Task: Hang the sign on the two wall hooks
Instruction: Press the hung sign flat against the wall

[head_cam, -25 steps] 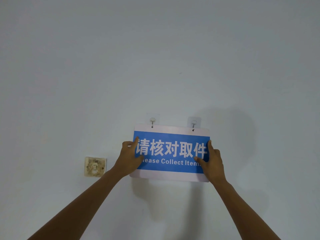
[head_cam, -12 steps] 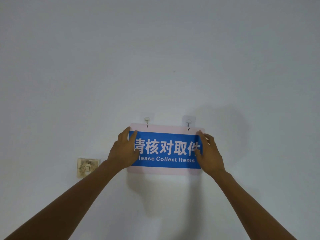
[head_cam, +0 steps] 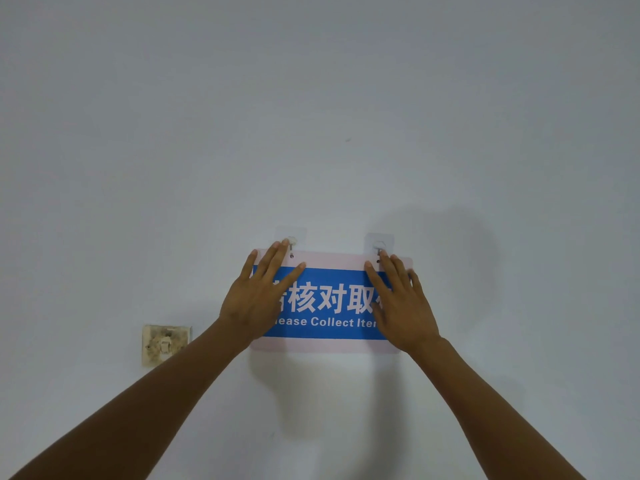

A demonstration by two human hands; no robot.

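A rectangular sign (head_cam: 329,299) with a blue panel, white Chinese characters and "Please Collect Items" lies flat against the pale wall. Its pale pink top edge sits just under two clear adhesive hooks: the left hook (head_cam: 292,241) and the right hook (head_cam: 380,244). Small holes in the top edge line up with the hook tips. My left hand (head_cam: 258,296) is spread flat over the sign's left end, fingertips reaching the left hook. My right hand (head_cam: 401,303) rests flat over the right end, fingertips just below the right hook. Neither hand grips the edges.
An old, stained wall switch plate (head_cam: 165,344) is fixed to the wall left of the sign, close to my left forearm. My arms' shadows fall on the wall below and right of the sign.
My hands have let go of the sign's side edges and slid up, fingers now flat on its face near the hooks. The sign has settled closer under the hooks.
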